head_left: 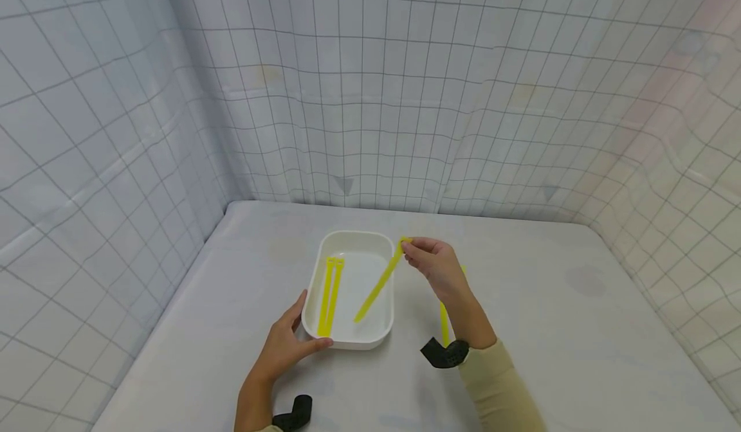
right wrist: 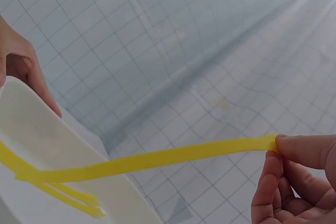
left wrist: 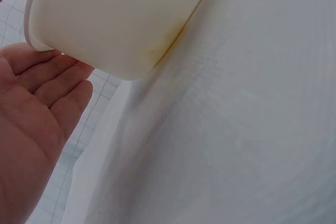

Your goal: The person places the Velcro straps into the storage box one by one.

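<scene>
A white plastic tray (head_left: 361, 345) stands on the table, and my left hand (head_left: 282, 348) holds its near-left corner. The thumb lies at the near rim, the fingers along the left side. My right hand (head_left: 437, 265) pinches one end of a flat yellow strap (head_left: 379, 290) between thumb and fingertips. From there the strap slants down over the tray; in the right wrist view it stretches, slightly bowed, from the fingertips (right wrist: 275, 153) towards the tray. Two similar yellow straps (head_left: 330, 297) with slotted ends lie side by side in the tray's left half.
More yellow strap (head_left: 444, 323) lies on the table, partly hidden under my right wrist; whether one or more, I cannot tell. White grid-patterned sheets (head_left: 359, 98) hang behind and at both sides of the white-covered table (head_left: 550, 329).
</scene>
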`<state>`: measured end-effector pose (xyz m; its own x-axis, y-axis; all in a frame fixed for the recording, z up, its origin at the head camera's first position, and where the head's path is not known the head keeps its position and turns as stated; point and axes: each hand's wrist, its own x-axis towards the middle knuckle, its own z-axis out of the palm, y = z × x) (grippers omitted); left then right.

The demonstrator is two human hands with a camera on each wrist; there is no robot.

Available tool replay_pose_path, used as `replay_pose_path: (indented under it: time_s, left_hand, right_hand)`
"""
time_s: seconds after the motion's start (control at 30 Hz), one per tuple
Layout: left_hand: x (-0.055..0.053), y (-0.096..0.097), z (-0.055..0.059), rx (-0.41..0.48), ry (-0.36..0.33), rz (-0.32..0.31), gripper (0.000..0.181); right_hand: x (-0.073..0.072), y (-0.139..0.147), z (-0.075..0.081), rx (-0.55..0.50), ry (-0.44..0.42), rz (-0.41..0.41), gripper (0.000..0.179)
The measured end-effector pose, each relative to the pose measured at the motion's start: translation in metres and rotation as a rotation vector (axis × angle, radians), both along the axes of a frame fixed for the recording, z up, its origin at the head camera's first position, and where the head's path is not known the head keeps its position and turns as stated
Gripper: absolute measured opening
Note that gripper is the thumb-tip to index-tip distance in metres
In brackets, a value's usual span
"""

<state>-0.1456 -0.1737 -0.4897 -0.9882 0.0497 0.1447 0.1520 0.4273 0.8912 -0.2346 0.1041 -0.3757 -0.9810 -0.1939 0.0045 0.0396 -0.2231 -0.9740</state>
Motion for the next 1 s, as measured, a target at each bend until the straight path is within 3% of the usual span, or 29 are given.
replay_pose_path:
  time_s: [0.3,0.77,1.0]
  left_hand:
    - [-0.001,-0.001,0.0,0.017,0.008,-0.021,0.106]
    - [0.001,-0.001,0.0,0.026,-0.003,-0.016,0.106]
    - [0.002,0.0,0.004,0.006,-0.02,-0.002,0.107]
  right_hand:
    - [-0.004,-0.027,-0.013,0.006,-0.025,0.084,0.007]
    - [-0.012,-0.052,-0.028,0.101,-0.066,0.117,0.012]
    - [-0.026,-0.064,-0.035,0.171,-0.081,0.102,0.021]
